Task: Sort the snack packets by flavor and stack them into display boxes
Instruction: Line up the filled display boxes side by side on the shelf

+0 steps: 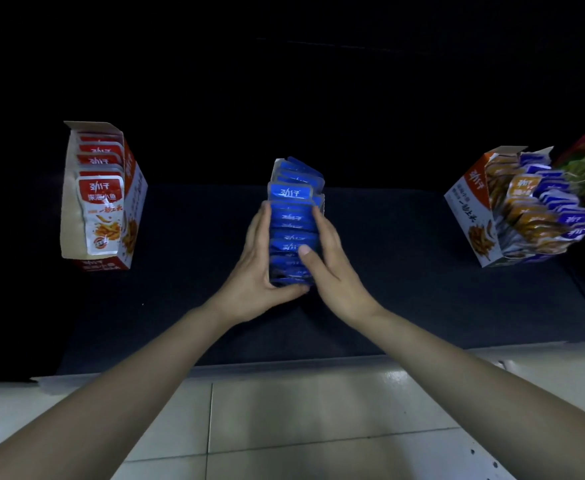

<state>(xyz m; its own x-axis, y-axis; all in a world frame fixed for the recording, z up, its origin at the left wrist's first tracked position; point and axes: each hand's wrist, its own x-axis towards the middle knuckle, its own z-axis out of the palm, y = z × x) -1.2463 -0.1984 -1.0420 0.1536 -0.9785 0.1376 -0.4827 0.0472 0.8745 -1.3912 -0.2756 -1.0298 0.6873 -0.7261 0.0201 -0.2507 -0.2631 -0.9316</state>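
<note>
Nearest, at 6 o'clock: pale floor tiles [284, 417] beneath two bare forearms. At centre, left hand [254, 271] and right hand [332, 268] curled round opposite sides of a stack of blue packets [293, 220] over the dark mat [405, 271], squeezing it square, probably for boxing as one flavour. Counted: two display boxes. Red box [135, 188] at 9 o'clock, about five red packets [100, 199] upright. Mixed box [467, 209] at 3 o'clock, orange and blue unsorted. Blue stack too blurred to count.
</note>
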